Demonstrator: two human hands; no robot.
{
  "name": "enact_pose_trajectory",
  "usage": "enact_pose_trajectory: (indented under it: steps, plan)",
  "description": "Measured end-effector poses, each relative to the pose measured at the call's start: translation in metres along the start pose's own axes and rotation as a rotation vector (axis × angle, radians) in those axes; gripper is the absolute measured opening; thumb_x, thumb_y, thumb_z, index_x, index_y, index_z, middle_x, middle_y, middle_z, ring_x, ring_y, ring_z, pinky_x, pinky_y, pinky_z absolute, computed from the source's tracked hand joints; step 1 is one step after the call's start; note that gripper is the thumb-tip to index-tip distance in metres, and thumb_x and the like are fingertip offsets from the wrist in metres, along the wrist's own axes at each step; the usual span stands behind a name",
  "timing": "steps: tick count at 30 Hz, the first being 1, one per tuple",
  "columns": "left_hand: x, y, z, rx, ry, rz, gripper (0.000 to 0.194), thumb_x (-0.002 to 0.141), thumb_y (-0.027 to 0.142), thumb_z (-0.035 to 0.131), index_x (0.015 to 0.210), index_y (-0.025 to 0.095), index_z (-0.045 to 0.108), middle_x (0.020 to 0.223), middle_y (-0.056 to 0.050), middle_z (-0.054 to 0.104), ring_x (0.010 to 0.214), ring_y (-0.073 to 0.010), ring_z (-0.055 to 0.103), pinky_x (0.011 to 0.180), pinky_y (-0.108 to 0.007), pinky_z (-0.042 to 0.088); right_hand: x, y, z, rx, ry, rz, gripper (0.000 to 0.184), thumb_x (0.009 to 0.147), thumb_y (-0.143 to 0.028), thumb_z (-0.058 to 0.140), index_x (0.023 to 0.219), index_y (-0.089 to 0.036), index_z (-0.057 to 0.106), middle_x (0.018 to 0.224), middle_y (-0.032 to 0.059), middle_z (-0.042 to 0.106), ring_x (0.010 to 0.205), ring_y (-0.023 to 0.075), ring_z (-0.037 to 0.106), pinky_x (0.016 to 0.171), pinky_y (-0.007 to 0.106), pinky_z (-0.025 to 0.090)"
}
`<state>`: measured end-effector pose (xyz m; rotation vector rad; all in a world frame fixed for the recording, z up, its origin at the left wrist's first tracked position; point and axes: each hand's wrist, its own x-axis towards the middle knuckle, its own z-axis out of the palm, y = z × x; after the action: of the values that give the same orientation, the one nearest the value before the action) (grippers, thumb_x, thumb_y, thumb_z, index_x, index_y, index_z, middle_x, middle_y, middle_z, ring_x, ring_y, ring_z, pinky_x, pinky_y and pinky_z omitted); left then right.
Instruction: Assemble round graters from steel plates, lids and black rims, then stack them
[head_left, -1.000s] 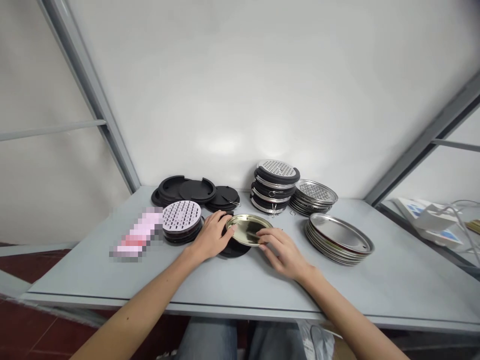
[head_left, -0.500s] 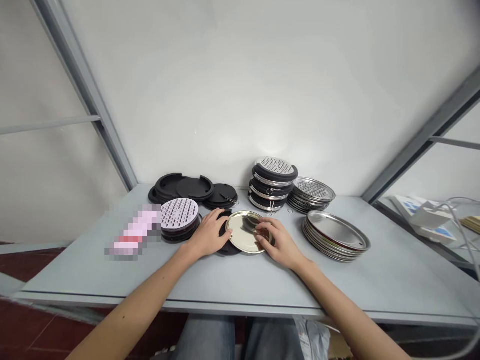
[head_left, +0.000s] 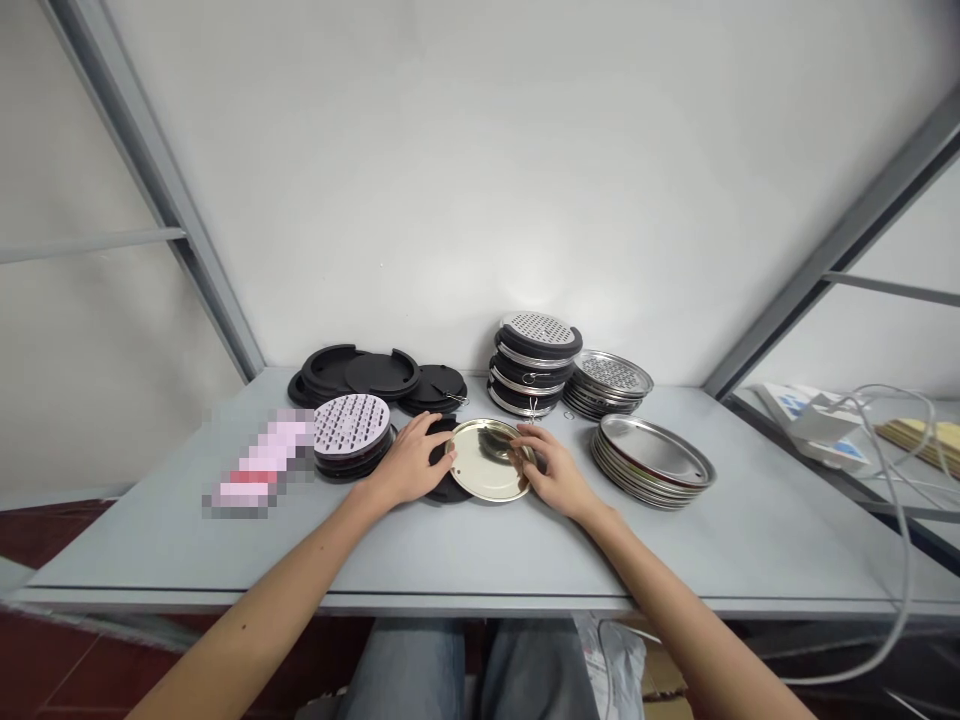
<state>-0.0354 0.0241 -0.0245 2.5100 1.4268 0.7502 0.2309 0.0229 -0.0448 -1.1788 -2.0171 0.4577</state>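
A shiny gold-coloured round metal plate [head_left: 480,475] lies partly over a black round holder [head_left: 448,488] near the middle of the table. My left hand [head_left: 409,462] is closed over the left side of the black holder, its thumb against the plate's left edge. At the plate's right rim, my right hand [head_left: 555,470] grips it with bent fingers; part of the rim is hidden under them. Just left of my left hand stands a stack of black discs topped by a pale perforated grater plate [head_left: 351,425].
Behind are black rings [head_left: 330,370], black discs [head_left: 435,385] and a tall stack with a grater plate [head_left: 540,328] on top. Further right stand stacked grater plates [head_left: 611,372] and stacked metal plates [head_left: 656,450]. A white cable [head_left: 904,560] hangs at the right.
The view has turned slightly, so most things appear a little further left. Both hands stay at the gold plate and black holder; my right fingers have shifted slightly on the rim.
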Motion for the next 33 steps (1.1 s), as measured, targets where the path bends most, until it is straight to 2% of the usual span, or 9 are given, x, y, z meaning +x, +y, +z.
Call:
enact_pose_trajectory:
  steps: [8, 15, 20, 23, 26, 29, 31, 33]
  plan:
    - [0.001, -0.001, 0.001, 0.012, -0.016, -0.031, 0.042, 0.088, 0.044, 0.052, 0.12, 0.019, 0.062, 0.14, -0.013, 0.046, 0.136, -0.0326, 0.033, 0.112, -0.051, 0.03, 0.001, -0.005, -0.004, 0.073, -0.007, 0.028, 0.033, 0.084, -0.028, 0.053, 0.113, -0.017, 0.062, 0.135, 0.0161, 0.05, 0.124, 0.029, 0.049, 0.106, 0.049, 0.037]
    - [0.003, 0.002, -0.001, 0.043, -0.044, -0.042, 0.045, 0.091, 0.042, 0.046, 0.122, 0.011, 0.058, 0.141, -0.017, 0.045, 0.135, -0.0318, 0.035, 0.111, -0.048, 0.032, 0.0, -0.003, -0.006, 0.218, -0.133, -0.039, 0.041, 0.087, -0.033, 0.054, 0.125, -0.019, 0.054, 0.146, 0.0155, 0.04, 0.135, 0.0283, 0.039, 0.109, 0.049, 0.032]
    - [0.003, 0.001, -0.002, 0.055, -0.008, -0.024, 0.044, 0.092, 0.04, 0.046, 0.125, 0.014, 0.056, 0.139, -0.015, 0.048, 0.132, -0.0308, 0.041, 0.109, -0.048, 0.035, 0.002, -0.001, -0.004, 0.179, -0.084, -0.018, 0.038, 0.09, -0.037, 0.05, 0.124, -0.02, 0.054, 0.142, 0.0151, 0.045, 0.133, 0.0276, 0.04, 0.109, 0.05, 0.032]
    - [0.002, 0.005, -0.007, 0.041, 0.041, 0.051, 0.042, 0.091, 0.037, 0.048, 0.127, 0.016, 0.054, 0.138, -0.014, 0.048, 0.129, -0.0289, 0.044, 0.109, -0.046, 0.036, 0.002, -0.001, -0.004, 0.133, -0.063, -0.028, 0.038, 0.091, -0.038, 0.049, 0.123, -0.02, 0.054, 0.14, 0.015, 0.047, 0.132, 0.0274, 0.042, 0.109, 0.051, 0.032]
    - [0.0, 0.015, -0.018, -0.005, 0.137, 0.16, 0.038, 0.092, 0.032, 0.047, 0.128, 0.021, 0.053, 0.139, -0.011, 0.047, 0.127, -0.026, 0.047, 0.108, -0.043, 0.039, 0.001, -0.002, -0.005, 0.091, -0.066, -0.047, 0.037, 0.088, -0.037, 0.053, 0.121, -0.02, 0.057, 0.14, 0.0153, 0.046, 0.131, 0.029, 0.042, 0.109, 0.052, 0.032]
    - [-0.004, 0.022, -0.039, 0.01, 0.266, 0.175, 0.036, 0.093, 0.032, 0.045, 0.127, 0.023, 0.054, 0.142, -0.008, 0.043, 0.13, -0.0248, 0.044, 0.109, -0.041, 0.037, 0.001, -0.004, -0.007, 0.076, -0.06, -0.05, 0.036, 0.086, -0.036, 0.057, 0.117, -0.019, 0.06, 0.139, 0.0153, 0.045, 0.131, 0.0299, 0.042, 0.109, 0.051, 0.032]
    - [-0.005, 0.018, -0.058, 0.08, 0.288, 0.092, 0.038, 0.093, 0.037, 0.046, 0.127, 0.023, 0.054, 0.143, -0.007, 0.043, 0.132, -0.0254, 0.04, 0.112, -0.041, 0.033, 0.0, -0.004, -0.008, 0.074, -0.054, -0.05, 0.035, 0.086, -0.036, 0.057, 0.116, -0.019, 0.06, 0.138, 0.0154, 0.045, 0.131, 0.0296, 0.042, 0.109, 0.05, 0.033]
    - [-0.006, 0.004, -0.076, 0.175, 0.258, -0.071, 0.043, 0.091, 0.045, 0.046, 0.125, 0.021, 0.056, 0.14, -0.009, 0.046, 0.132, -0.0283, 0.039, 0.112, -0.043, 0.031, 0.001, -0.004, -0.007, 0.069, -0.059, -0.056, 0.034, 0.086, -0.036, 0.057, 0.116, -0.019, 0.06, 0.138, 0.0156, 0.045, 0.13, 0.0294, 0.042, 0.108, 0.049, 0.033]
